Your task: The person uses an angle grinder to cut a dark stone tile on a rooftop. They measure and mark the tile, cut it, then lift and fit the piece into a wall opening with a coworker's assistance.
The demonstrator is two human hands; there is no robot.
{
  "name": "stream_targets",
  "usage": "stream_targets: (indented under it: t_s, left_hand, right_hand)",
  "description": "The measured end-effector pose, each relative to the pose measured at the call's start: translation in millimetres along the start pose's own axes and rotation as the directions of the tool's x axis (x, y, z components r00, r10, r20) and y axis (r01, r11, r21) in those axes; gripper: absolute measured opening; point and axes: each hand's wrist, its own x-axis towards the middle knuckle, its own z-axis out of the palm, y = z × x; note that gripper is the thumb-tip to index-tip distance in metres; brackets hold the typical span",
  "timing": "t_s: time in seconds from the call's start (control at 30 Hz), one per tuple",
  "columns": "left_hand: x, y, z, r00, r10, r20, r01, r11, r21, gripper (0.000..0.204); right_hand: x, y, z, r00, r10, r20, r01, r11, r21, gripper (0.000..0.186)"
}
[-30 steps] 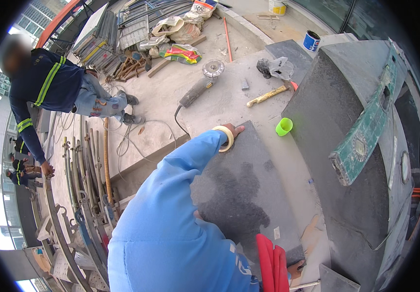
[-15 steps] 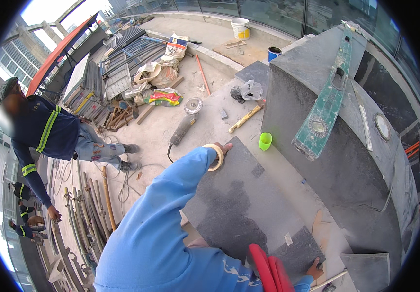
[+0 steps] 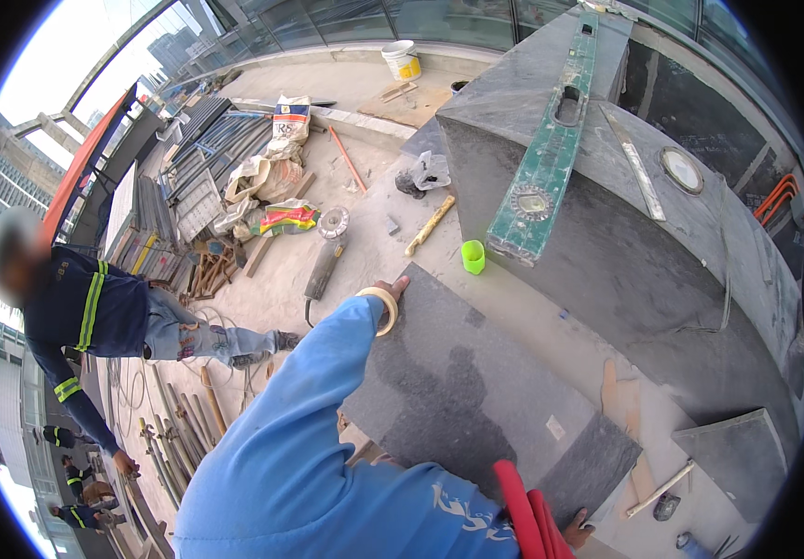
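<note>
A stooping person [image 3: 94, 317] stands well left of the stone slab [image 3: 476, 391]. The left hand [image 3: 391, 287] grips the slab's far corner, a tape roll [image 3: 381, 307] around its wrist. The right hand [image 3: 577, 531] clasps the slab's near edge. A green cup [image 3: 472, 256] sits just beyond the slab.

The stone slab [image 3: 476, 391] looks matt, dark and speckled, with dusty pale smears. Beyond it, the big block [image 3: 644, 242] is rough grey stone. On the block lies a scuffed green metal level [image 3: 546, 149]. Just beside the slab stands a glossy plastic cup [image 3: 472, 256].
</note>
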Motion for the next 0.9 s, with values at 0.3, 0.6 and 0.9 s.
stream_targets:
  t_s: [0.3, 0.6, 0.9]
  left_hand:
    - [80, -18, 39, 0.986, 0.090, -0.137, -0.091, 0.996, 0.005, 0.090]
    - [34, -8, 15, 0.910, 0.297, -0.291, -0.395, 0.836, -0.381, 0.096]
    - [11, -75, -54, 0.389, 0.849, -0.357, -0.634, -0.034, -0.772, 0.081]
  right_hand:
    - [-8, -1, -22, 0.989, -0.140, 0.042, 0.104, 0.877, 0.469, 0.090]
    - [-56, -20, -71, 0.950, 0.119, -0.289, 0.118, 0.722, 0.682, 0.072]
    - [-72, -104, -164, 0.589, 0.609, -0.531, 0.618, 0.084, 0.782, 0.074]
